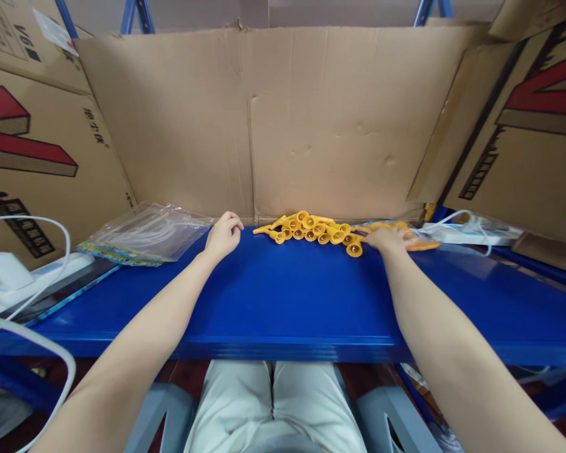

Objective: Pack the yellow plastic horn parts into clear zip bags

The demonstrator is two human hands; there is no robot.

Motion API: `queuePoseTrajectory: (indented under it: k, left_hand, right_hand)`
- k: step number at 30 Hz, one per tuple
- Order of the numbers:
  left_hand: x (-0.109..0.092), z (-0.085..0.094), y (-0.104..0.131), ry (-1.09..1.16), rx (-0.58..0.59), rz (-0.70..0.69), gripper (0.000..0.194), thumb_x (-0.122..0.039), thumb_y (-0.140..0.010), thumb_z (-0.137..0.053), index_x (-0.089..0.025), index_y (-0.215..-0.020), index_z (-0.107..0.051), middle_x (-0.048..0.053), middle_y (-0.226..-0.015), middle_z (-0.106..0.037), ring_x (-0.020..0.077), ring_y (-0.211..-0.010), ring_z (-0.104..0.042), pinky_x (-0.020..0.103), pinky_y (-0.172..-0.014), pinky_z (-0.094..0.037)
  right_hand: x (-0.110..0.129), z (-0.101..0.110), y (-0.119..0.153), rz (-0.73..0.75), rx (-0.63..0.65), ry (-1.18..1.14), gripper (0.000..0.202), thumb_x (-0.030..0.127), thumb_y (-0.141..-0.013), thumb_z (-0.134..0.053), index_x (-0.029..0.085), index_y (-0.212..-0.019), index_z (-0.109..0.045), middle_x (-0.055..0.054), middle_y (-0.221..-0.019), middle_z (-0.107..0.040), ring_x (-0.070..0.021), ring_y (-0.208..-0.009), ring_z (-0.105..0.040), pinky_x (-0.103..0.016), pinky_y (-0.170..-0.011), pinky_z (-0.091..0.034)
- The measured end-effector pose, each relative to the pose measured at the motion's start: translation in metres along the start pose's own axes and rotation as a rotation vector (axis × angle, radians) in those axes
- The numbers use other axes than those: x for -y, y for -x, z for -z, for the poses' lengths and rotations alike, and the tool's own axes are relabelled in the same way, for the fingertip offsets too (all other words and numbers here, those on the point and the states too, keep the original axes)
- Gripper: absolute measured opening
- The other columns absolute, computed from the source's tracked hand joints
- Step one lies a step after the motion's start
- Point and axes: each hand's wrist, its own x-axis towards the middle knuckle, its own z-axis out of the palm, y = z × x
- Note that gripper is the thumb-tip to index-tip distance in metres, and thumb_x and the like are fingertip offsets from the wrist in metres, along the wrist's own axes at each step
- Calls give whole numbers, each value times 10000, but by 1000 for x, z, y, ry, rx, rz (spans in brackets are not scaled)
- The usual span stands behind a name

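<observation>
Several small yellow trumpet-shaped plastic pieces lie heaped on the blue tabletop, most with their flared ends facing me. To the left of the heap, my left hand hovers over or rests on the table. Its fingers are loosely bent, with a gap by the thumb, and nothing shows in them. My right hand reaches to the heap's right end, over more yellow pieces and what looks like a clear plastic bag. The fingers there are mostly hidden, so I cannot see what they grip.
A clear zip bag with white cable lies at the left, beside a white power strip. Another power strip with cables is at the right. Cardboard walls the back; printed boxes flank the blue table.
</observation>
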Motion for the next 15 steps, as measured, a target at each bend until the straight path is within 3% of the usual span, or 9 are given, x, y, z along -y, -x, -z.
queuePoseTrajectory:
  k: [5,13,15]
  left_hand:
    - [0,0,1,3,-6,-16,202,-87,-740,-443,-192,-676,-603,39,-926,-583,165,-869,-581,292,-808,-458]
    - [-2,2,1,10,-8,-16,204,-86,-735,-437,-195,-666,-595,38,-926,-586,164,-875,-582,292,-812,-462]
    - [-3,2,2,11,-8,-11,204,-86,-734,-436,-194,-664,-594,39,-928,-586,163,-873,-582,292,-811,-464]
  right_hand:
    - [-4,-8,11,-82,39,16,487,314,-898,-352,213,-1353,-492,-193,-1400,-445,-373,-1332,-341,-732,-1009,-126]
    - [-6,-3,19,-264,-28,-61,490,313,-870,-408,228,-1344,-497,-176,-1427,-415,-351,-1359,-300,-692,-1052,-123]
    - [-10,-4,18,-234,-61,-61,492,302,-864,-409,214,-1340,-498,-197,-1428,-400,-380,-1355,-292,-735,-1016,-121]
